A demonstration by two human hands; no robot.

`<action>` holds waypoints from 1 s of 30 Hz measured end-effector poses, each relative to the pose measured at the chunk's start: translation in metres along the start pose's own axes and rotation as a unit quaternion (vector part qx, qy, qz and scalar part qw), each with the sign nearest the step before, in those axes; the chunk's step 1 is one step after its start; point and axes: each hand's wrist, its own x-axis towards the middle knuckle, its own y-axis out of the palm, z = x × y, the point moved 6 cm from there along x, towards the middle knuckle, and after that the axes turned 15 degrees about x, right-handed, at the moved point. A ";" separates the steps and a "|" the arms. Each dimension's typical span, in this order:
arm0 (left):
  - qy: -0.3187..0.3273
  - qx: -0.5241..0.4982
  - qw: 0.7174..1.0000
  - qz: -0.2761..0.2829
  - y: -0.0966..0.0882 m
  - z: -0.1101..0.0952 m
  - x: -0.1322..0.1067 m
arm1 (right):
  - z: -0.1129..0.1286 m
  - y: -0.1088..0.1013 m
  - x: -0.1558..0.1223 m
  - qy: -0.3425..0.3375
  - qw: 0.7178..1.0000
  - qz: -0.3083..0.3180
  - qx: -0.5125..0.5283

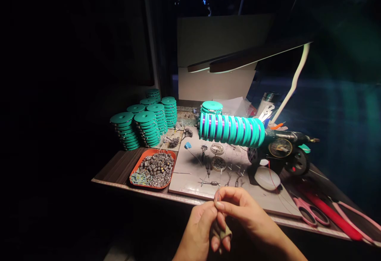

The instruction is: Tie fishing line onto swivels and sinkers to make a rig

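My left hand (201,229) and my right hand (241,207) meet in front of the table's near edge, thumbs and forefingers pinched together. Whatever lies between the fingertips is too small to make out. A beige cloth finger cover (225,234) shows on the left hand's fingers. Just beyond the hands, a small dark sinker rig (213,183) lies on the pale board (190,181). More rigs hang or lie beside it. Behind them a row of teal foam spools (232,129), wound with purple line, sits on the shaft of a dark winding machine (281,145).
An orange tray (172,174) holds grey sinkers and small metal parts. Stacks of teal spools (145,128) stand at the back left. At right are a white oval dish (267,178), pink scissors (312,212) and a red-handled tool (339,219). A lamp (297,72) overhangs the board.
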 end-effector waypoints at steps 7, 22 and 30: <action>-0.018 -0.056 0.998 -0.009 -0.001 0.000 -0.002 | -0.003 -0.001 0.000 0.009 1.000 0.013 0.007; -0.021 -0.026 0.999 0.039 0.002 0.008 -0.004 | -0.006 -0.007 -0.004 0.025 0.999 -0.027 0.028; -0.045 -0.032 0.998 0.027 0.002 0.007 -0.005 | -0.009 -0.008 -0.004 0.031 0.999 -0.024 0.037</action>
